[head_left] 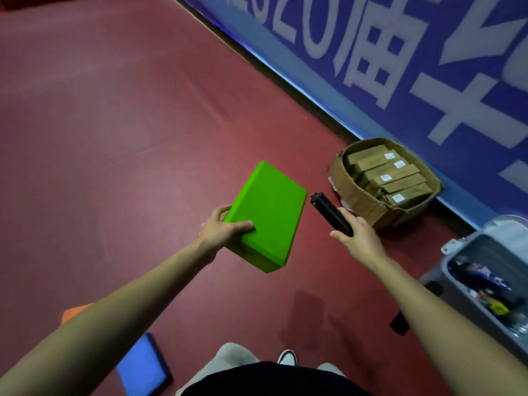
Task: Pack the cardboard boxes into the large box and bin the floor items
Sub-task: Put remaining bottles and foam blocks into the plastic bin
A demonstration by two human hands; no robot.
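blue pad: flat on the floor, well behind yr L fingers, by yr feet. Not binned yet.
orange thing: also behind yr L fingers; only a corner shows, can't tell what it is.
bin: right of yr R fingers & nearer you, lid open, mixed stuff inside.
L hand: thumb laid on the top face, fingers curled under the near end of the green block. Firm hold, but at one end only.
green block: off the floor, tilted, most of it sticking out ahead of yr L fingers.
R hand: fingers wrapped round the near end of the black stick.
black stick: far end pokes out ahead-left of yr R fingers, near the block's R corner, w/ a gap between.
large box: just beyond yr R fingers, against the blue banner. small boxes stand in a row inside; packing looks done, I'd say.
step: prob. taking both items to the bin.
risk 1: block overhangs yr grip, so a quick swing right could lever it out from under yr thumb.
risk 2: if both hands swing over together, the stick tip could knock the block.
risk 3: large box lies straight ahead of yr R fingers, so a careless drop could land there, not in the bin.
risk 4: pad & orange thing sit behind you, easy to miss or step on.
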